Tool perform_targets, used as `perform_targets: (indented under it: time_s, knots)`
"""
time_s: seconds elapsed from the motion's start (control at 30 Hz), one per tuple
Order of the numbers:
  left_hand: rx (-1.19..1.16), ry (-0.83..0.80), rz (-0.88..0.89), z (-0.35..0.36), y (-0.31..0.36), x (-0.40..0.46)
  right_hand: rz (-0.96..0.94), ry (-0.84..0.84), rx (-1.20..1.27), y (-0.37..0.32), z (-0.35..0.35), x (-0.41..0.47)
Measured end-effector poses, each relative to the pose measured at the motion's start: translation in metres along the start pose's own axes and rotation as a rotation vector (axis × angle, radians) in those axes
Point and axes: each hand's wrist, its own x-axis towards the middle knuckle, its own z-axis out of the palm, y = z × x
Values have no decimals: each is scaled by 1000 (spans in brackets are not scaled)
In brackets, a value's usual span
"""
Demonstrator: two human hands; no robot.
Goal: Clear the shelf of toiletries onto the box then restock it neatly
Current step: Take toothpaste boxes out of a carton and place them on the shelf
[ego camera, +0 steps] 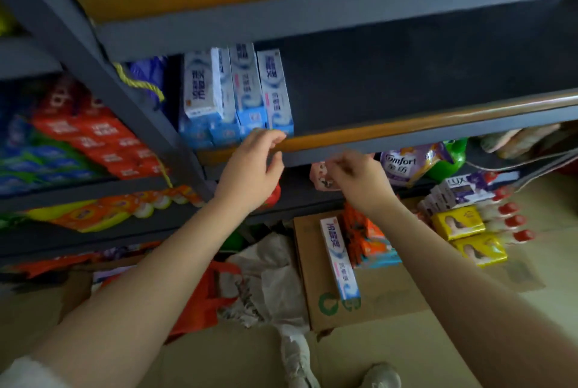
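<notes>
toothpaste boxes (237,96) crowd shelf (391,131) left, right half open (dark), top rail overhead

Shelf (391,134): dark grey frame, orange-brown front edge. Toothpaste boxes (240,90): white and light blue with wave pattern. Cardboard box (384,293): brown, green printed logo. Soap packs (458,222): yellow. Softener pouch (413,165): purple.
</notes>
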Motion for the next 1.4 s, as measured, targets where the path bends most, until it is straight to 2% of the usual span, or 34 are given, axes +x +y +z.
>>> perform_targets:
  time_s: [0.07, 0.13, 0.23, 0.33, 0.43, 0.5, 0.6, 0.7, 0.77, 0.87, 0.93, 1.0, 1.07, 1.13, 1.23, 1.3, 1.4]
  knots:
    - [225, -70, 102, 7, 6, 27, -1, 17, 15, -12, -3, 6]
    - [452, -128, 130, 20, 5, 49, 5, 25, 22, -18, -7, 8]
    - [666, -193, -22, 42, -4, 60, 38, 24, 28, -17, -16, 8]
    - [731, -210, -74, 62, -3, 52, 54, 37, 13, -5, -27, 10]
    - [624, -179, 57, 69, 9, 56, 95, 71, 13, 8, -36, 13]
    - [516, -124, 61, 70, 21, 65, 108, 81, 32, 14, -42, 14]
    - [442, -56, -231, 74, 36, 89, 116, 72, 59, 22, -51, 17]
    - [301, -64, -576, 75, 41, 112, 111, 55, 72, 27, -65, 23]
    - [239, -85, -694, 76, 39, 118, 117, 59, 84, 31, -78, 26]
    - [229, -51, -612, 68, 41, 115, 125, 53, 121, 38, -94, 29]
    - [267, 16, -466, 57, 50, 103, 141, 67, 192, 40, -101, 30]
    - [176, 44, -322, 46, 59, 83, 168, 72, 293, 39, -106, 32]
    - [-93, -17, -288, 38, 66, 54, 247, 68, 460, 37, -107, 34]
    - [-425, -122, -330, 35, 70, 25, 359, 86, 687, 34, -107, 35]
    - [-708, -278, -394, 44, 65, -13, 315, -7, 971, 31, -106, 26]
    - [-742, -368, -396, 55, 55, -29, 254, -102, 1049, 33, -104, 13]
    - [-529, -459, -334, 70, 43, -38, 69, -179, 895, 33, -96, -6]
